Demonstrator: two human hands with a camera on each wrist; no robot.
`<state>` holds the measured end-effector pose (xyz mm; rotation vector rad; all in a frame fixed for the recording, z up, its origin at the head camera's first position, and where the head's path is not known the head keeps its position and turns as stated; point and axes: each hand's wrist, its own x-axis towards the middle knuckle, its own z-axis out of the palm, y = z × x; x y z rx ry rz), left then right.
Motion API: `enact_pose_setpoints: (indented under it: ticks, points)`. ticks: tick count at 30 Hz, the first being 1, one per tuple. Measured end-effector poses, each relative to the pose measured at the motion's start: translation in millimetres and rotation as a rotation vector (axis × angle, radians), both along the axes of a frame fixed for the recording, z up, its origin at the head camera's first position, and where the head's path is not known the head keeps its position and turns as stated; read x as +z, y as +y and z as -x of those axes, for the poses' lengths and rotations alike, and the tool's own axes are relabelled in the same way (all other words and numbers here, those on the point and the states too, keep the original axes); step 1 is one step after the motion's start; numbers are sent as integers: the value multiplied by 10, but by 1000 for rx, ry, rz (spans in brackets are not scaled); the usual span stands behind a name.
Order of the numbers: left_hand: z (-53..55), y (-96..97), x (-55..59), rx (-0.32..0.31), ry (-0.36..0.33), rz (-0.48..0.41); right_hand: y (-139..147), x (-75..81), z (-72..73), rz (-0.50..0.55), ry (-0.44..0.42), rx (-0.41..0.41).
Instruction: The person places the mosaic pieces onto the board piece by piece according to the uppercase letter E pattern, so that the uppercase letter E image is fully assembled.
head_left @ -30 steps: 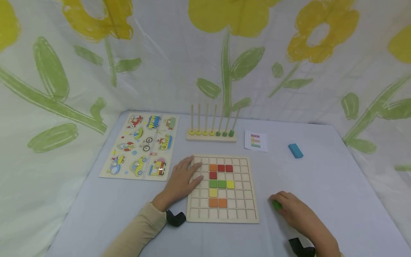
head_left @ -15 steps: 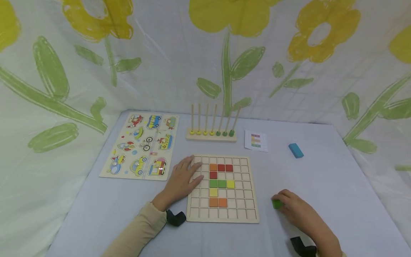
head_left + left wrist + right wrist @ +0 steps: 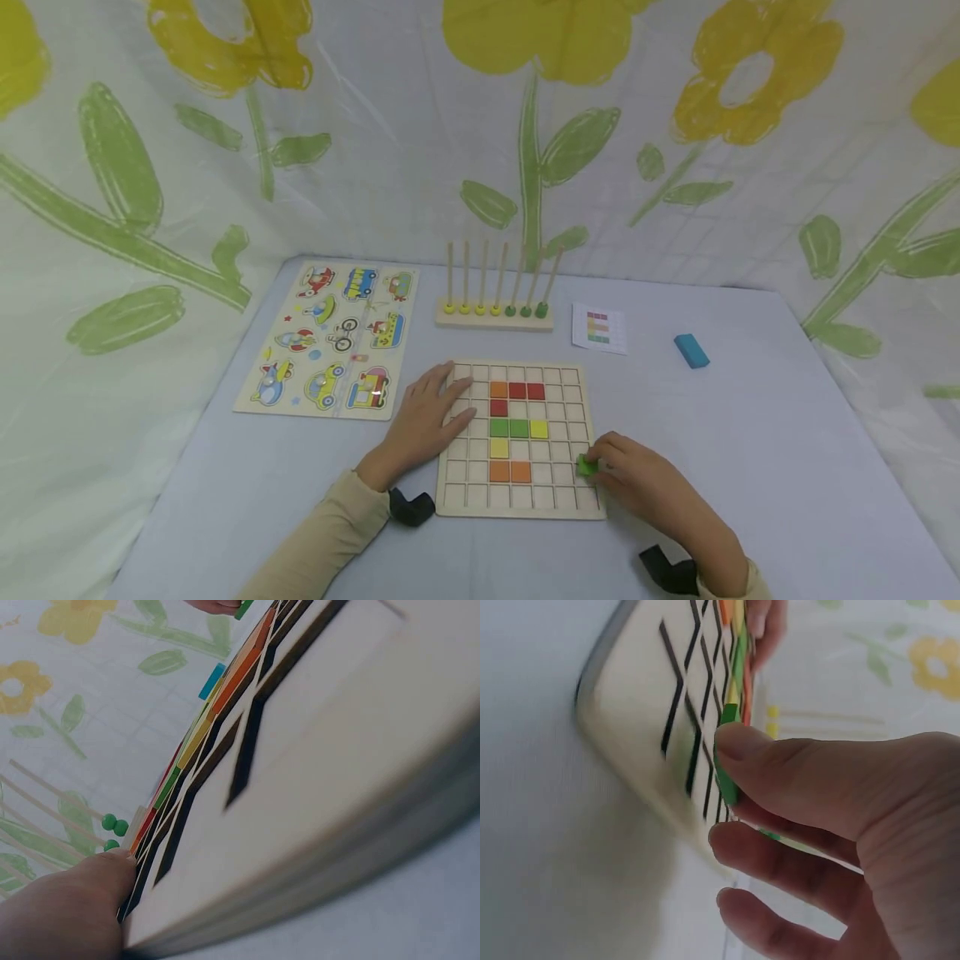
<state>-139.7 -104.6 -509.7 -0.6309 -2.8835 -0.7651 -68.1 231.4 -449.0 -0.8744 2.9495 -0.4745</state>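
Note:
A wooden grid board (image 3: 540,500) lies mid-table, with red, orange, green and yellow square tiles set in some of its cells. My left hand (image 3: 422,427) rests on the board's left side, fingers spread. Over the board's right edge, my right hand (image 3: 636,473) pinches a green tile (image 3: 587,466) between thumb and fingers. The right wrist view shows the green tile (image 3: 726,761) tilted under the thumb, above the grid; whether it touches the board I cannot tell. In the left wrist view only part of the left hand (image 3: 71,904) shows at the board's edge.
Behind the board stands a peg rack (image 3: 495,321) with yellow and green beads. A vehicle picture puzzle (image 3: 322,342) lies at left. A small pattern card (image 3: 600,328) and a blue block (image 3: 691,351) lie at the back right.
My right hand has carried the green tile left from the bare table to the board's right edge. The left hand has stayed in place.

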Motion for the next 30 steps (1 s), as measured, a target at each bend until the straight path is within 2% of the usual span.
enact_pose_setpoints:
  ticks: [5,12,21,30]
  points:
    - [5,11,-19,-8,-2,-3,-198,-15,-3,30,-40,74]
    - [-6,10,12,-8,0,-7,-358,-72,27,92,-21,180]
    - [-11,18,8,-11,14,-16,-433,-110,71,66,44,219]
    - [-15,27,-18,-7,7,-5,-441,-123,61,49,-5,195]
